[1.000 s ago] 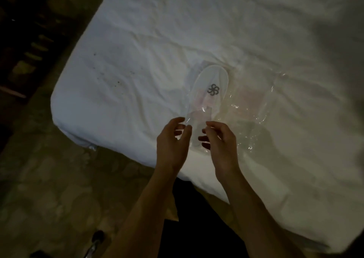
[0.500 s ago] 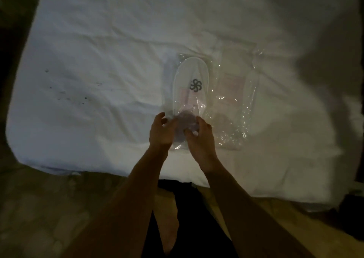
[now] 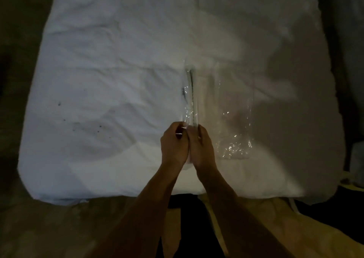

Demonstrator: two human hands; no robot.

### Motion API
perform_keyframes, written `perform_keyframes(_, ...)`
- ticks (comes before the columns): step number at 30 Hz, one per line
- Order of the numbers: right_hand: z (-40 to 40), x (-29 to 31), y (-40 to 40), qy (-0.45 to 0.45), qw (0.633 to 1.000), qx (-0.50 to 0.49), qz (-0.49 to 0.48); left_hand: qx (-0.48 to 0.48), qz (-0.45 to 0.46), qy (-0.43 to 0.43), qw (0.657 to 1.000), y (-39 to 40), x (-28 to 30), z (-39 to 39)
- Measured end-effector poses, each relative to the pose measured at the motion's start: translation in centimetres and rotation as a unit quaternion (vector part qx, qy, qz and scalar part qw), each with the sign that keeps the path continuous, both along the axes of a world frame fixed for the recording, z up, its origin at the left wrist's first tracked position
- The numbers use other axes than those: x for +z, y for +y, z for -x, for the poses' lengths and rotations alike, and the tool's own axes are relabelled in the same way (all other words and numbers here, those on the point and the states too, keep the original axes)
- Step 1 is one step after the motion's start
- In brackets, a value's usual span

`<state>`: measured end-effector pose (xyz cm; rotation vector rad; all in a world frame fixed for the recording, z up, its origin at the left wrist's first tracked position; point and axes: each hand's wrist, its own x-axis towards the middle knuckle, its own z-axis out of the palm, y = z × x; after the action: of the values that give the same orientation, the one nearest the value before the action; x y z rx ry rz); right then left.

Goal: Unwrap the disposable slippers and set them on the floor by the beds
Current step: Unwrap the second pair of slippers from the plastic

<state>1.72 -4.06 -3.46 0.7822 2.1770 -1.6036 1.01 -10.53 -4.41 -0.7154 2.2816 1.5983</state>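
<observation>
opening the slipper wrapper

wrapped slippers [image 3: 190, 100] held on edge over the bed [image 3: 110, 76], near end pinched between left hand [image 3: 174, 145] and right hand [image 3: 200, 146], fingers closed on plastic. second wrapper [image 3: 235, 123] flat just right. next, probably: pulling apart to tear the film.

Both forearms [image 3: 149, 208] are bare, sleeveless; dark trousers [image 3: 189, 228] show below.

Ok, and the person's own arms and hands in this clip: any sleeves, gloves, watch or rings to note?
Both forearms are bare to the bottom of the frame, so no sleeves show. The left hand and right hand wear no gloves, and no watch or bracelet shows at either wrist. The light is too dim to rule out a ring.
</observation>
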Motion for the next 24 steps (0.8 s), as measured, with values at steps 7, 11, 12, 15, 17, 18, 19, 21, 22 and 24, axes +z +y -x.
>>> perform_keyframes(7,2.3,4.5,-1.4,0.019,0.99,-0.097,0.103,0.045,-0.071,0.052,0.995,-1.9,5.5,1.2)
perform_keyframes(11,3.5,7.7,-2.5,0.08,0.982,-0.094,0.146,0.086,-0.104,0.089,0.987,-4.1,8.2,3.1)
perform_keyframes(12,3.9,8.6,-2.8,0.094,0.982,-0.082,0.143,0.09,-0.101,0.102,0.985,-4.9,8.8,3.7)
perform_keyframes(15,5.3,10.9,-3.7,0.117,0.98,-0.082,0.136,0.091,-0.031,0.159,0.983,-7.4,11.6,6.1)
perform_keyframes(17,6.4,12.6,-4.2,0.135,0.978,-0.076,0.142,0.114,0.026,0.185,0.976,-8.8,13.5,7.8)
perform_keyframes(18,7.0,13.6,-4.3,0.139,0.975,-0.071,0.155,0.124,0.037,0.191,0.973,-9.4,14.4,8.5)
perform_keyframes(19,7.6,14.5,-4.4,0.146,0.972,-0.066,0.173,0.124,0.035,0.187,0.974,-10.0,15.1,9.4)
perform_keyframes(21,8.6,16.5,-4.5,0.159,0.962,-0.064,0.211,0.098,-0.029,0.151,0.983,-10.9,17.2,10.7)
perform_keyframes(22,9.0,17.6,-4.5,0.165,0.957,-0.065,0.23,0.086,-0.094,0.127,0.984,-11.5,18.4,11.2)
perform_keyframes(24,9.8,19.6,-4.5,0.178,0.947,-0.065,0.261,0.057,-0.247,0.095,0.963,-12.6,20.6,11.7)
